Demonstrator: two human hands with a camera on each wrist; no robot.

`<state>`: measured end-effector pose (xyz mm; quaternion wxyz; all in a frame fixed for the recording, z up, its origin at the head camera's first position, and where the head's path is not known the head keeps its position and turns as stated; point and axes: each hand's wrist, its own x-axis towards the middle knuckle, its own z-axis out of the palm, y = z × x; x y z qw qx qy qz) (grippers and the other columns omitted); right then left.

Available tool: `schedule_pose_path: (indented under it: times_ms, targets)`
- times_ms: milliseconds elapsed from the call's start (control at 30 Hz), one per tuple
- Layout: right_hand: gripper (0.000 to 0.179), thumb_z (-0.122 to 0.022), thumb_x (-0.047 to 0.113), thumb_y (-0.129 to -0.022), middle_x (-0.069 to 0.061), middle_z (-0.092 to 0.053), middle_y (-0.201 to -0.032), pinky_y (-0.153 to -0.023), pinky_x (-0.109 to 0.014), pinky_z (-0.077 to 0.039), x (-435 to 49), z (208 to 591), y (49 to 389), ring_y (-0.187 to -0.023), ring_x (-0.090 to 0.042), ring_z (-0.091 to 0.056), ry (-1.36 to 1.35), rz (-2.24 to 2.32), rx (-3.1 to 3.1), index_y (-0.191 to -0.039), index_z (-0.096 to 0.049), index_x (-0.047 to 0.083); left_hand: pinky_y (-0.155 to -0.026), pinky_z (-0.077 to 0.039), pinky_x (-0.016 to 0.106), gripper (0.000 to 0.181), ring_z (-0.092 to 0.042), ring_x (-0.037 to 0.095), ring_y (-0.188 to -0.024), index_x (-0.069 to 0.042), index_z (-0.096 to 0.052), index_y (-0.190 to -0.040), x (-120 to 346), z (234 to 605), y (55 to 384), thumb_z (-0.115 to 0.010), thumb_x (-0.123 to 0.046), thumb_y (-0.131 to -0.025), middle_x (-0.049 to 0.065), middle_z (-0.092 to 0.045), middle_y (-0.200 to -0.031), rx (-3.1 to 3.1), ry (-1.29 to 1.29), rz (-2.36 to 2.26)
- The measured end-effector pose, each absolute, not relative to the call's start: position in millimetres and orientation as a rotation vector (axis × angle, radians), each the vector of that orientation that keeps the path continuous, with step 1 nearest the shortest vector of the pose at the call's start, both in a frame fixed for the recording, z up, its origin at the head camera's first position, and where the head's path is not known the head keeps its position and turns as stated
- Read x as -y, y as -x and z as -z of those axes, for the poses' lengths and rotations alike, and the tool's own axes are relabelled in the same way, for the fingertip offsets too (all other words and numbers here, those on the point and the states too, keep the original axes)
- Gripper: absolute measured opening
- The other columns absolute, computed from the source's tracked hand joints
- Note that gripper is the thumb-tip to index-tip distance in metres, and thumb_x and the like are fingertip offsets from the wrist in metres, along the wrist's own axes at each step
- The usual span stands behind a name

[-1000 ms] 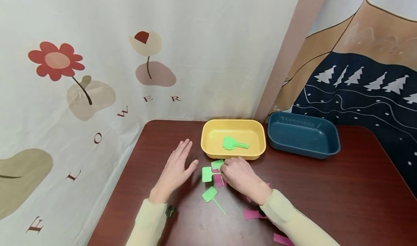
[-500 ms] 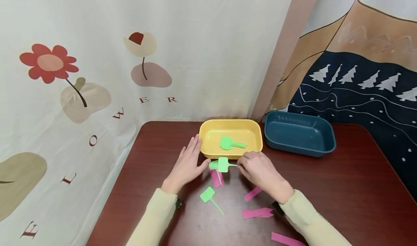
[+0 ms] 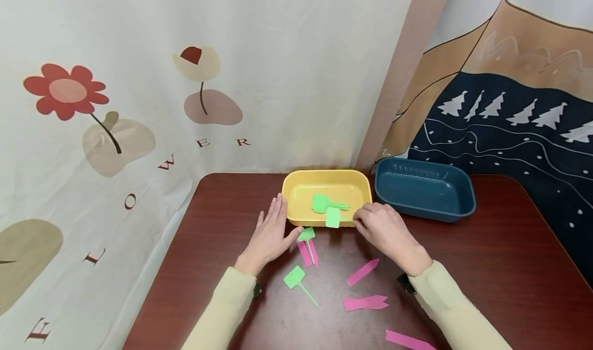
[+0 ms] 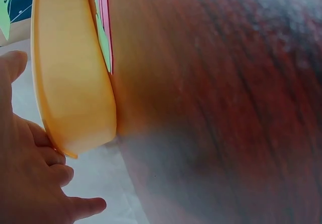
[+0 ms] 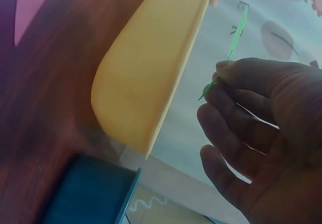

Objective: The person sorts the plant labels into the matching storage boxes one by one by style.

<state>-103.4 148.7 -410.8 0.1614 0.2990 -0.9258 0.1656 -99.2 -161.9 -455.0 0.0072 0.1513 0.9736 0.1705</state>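
Observation:
My right hand (image 3: 388, 234) pinches the thin stem of a green plant label (image 3: 332, 217) between thumb and index finger. The label's square head overlaps the front rim of the yellow tray (image 3: 354, 182). In the right wrist view this label (image 5: 238, 31) appears edge-on, above the tray rim. My left hand (image 3: 268, 237) lies with extended fingers against the tray's left side; the left wrist view shows its fingertips (image 4: 53, 156) right at the rim. Several green labels (image 3: 320, 204) are stacked inside the tray. Another green label (image 3: 306, 234) lies over pink strips (image 3: 304, 255) before it.
To the right of the yellow tray stands a dark blue tray (image 3: 423, 185). One green label (image 3: 294, 277) lies nearer on the brown table (image 3: 509, 267). Pink pointed strips (image 3: 363, 303) are scattered at the front right. A printed curtain (image 3: 296, 82) hangs behind the table.
The right hand has lifted a green label from the pile before the tray and carried it right and up to the rim. The left hand has moved forward to the tray's side.

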Motion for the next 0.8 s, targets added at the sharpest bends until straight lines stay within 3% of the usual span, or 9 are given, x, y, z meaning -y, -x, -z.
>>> schedule_pose_path:
  times_ms: [267,633,800]
  targets:
    - [0.005,-0.079,0.005,-0.086,-0.003,-0.065,-0.075,-0.061,-0.037,-0.049,-145,411,127,-0.067,-0.02,-0.058,-0.863,-0.469,2.655,-0.082,-0.077,0.007,-0.121,-0.017,0.064,0.095,-0.007,0.031,-0.159,0.002,-0.012,-0.164,162,455,99,-0.047,-0.062,-0.103,0.015,-0.003,-0.173,-3.012,-0.458,-0.548]
    - [0.028,-0.068,0.002,-0.091,0.001,-0.044,-0.062,-0.055,-0.031,-0.036,-120,417,164,-0.058,-0.016,-0.043,-0.86,-0.45,2.774,-0.066,-0.063,0.014,-0.122,-0.016,0.063,0.096,-0.004,0.028,-0.159,0.002,-0.009,-0.164,162,456,99,-0.047,-0.062,-0.103,0.014,0.002,-0.173,-2.983,-0.434,-0.588]
    - [0.033,-0.067,0.001,-0.091,0.001,-0.042,-0.061,-0.055,-0.03,-0.034,-109,424,175,-0.058,-0.016,-0.04,-0.917,-0.432,2.763,-0.062,-0.057,0.015,-0.122,-0.016,0.062,0.095,-0.004,0.028,-0.159,0.001,-0.007,-0.164,161,457,97,-0.048,-0.06,-0.104,0.015,0.001,-0.173,-2.983,-0.432,-0.584]
